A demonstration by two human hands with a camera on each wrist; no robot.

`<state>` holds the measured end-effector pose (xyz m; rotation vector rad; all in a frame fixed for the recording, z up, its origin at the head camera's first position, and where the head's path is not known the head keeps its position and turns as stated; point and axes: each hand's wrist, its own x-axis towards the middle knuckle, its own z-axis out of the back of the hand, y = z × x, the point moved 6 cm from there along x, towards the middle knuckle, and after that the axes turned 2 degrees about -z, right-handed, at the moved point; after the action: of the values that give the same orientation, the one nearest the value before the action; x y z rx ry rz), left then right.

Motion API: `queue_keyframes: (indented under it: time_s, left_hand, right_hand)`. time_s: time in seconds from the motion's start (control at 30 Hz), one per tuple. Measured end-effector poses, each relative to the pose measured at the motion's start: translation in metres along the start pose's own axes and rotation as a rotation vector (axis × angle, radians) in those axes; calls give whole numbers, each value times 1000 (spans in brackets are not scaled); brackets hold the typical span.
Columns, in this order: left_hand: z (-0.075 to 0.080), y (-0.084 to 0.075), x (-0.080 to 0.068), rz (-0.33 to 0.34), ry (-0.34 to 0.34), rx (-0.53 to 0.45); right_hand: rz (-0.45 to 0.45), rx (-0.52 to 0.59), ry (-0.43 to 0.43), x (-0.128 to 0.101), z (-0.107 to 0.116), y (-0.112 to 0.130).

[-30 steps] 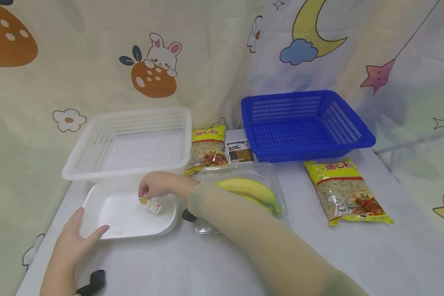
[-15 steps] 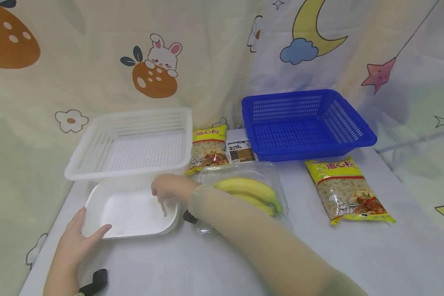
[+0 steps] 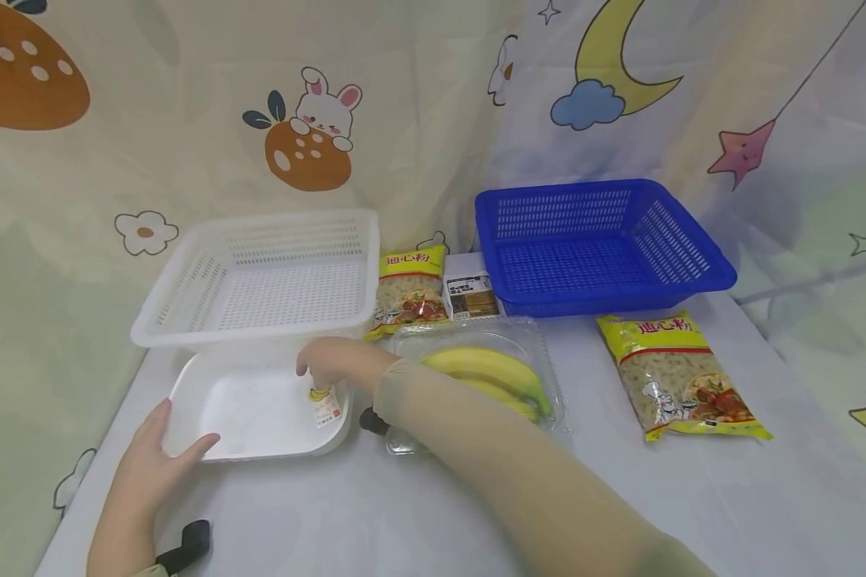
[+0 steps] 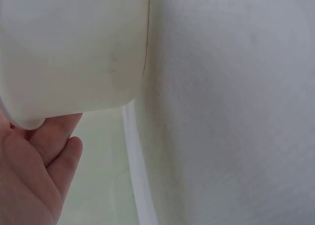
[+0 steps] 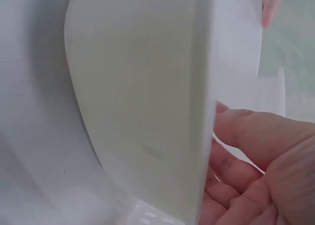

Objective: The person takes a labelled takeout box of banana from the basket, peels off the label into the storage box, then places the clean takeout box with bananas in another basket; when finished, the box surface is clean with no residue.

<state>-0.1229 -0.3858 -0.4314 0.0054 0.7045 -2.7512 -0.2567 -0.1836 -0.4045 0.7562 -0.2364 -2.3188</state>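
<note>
A white foam tray (image 3: 248,405) lies at the table's near left. My left hand (image 3: 160,465) rests against its near-left corner, thumb along the front rim, fingers straight beside the outer wall (image 4: 74,52); the left wrist view shows this hand (image 4: 34,180) close up. My right hand (image 3: 326,362) reaches across over the tray's right end and pinches a small yellow-and-white label (image 3: 324,405), which hangs just above the tray's inner right side. In the right wrist view the right hand (image 5: 256,171) sits beside the tray's rim (image 5: 204,112), and the label is hidden.
Behind the tray stands a white basket (image 3: 260,276), and a blue basket (image 3: 599,244) at back right. Bananas in a clear box (image 3: 487,373) lie under my right forearm. Two pasta bags (image 3: 407,288) (image 3: 681,377) and a small box (image 3: 469,292) lie nearby. A patterned curtain closes the back.
My right hand has moved the label from the tray's middle to its right end. The left hand stays at the tray's corner.
</note>
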Motion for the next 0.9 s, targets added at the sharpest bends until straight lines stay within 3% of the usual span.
queue_keyframes:
  time_s: [0.13,0.37,0.57,0.67,0.77,0.9]
  left_hand:
    - [0,0,0,-6,-2,1]
    - [0,0,1,-21,6,29]
    - [10,-13,-5,-93,-88,10]
    - [14,-40,-10,-155,-151,-34]
    - [11,-81,-17,-276,-198,-76]
    - [-5,-136,-29,-436,-178,-144]
  right_hand:
    - [44,41,8,-3,3,3]
    - [217,214,-10,-21,22,9]
    - [313,348,-54,-55,53,-8]
    - [320,415,-97,-81,70,-27]
    - [324,483,-148,-114,82,-53]
    - [286,552,-228,-162,86,-98]
